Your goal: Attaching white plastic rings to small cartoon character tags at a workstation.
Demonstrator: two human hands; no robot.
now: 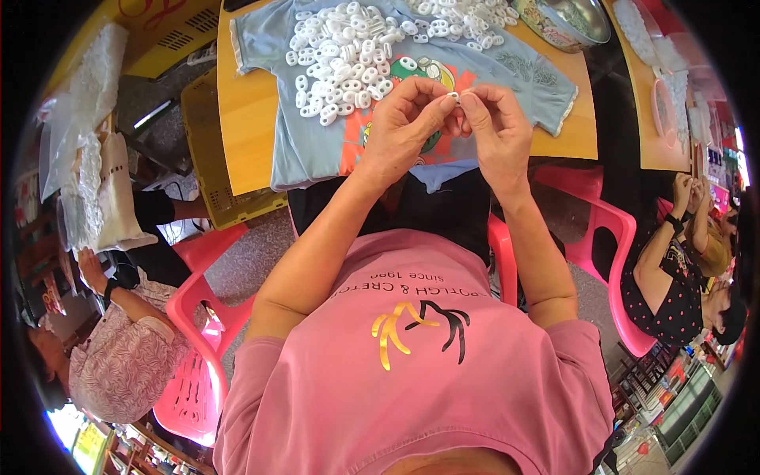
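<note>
wooden table under a pale blue shirt heaped with white plastic pieces. left hand and right hand pinching one small white piece, seemingly mid-assembly; needing fine fingertip alignment next.

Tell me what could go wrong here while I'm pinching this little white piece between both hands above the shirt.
The small white piece is held only by the fingertips of the left hand and right hand, out past the table edge; a slip would likely drop it onto your lap or the floor. The pile of white pieces lies loose on the blue shirt; tugging the shirt's overhanging hem could scatter them.
</note>
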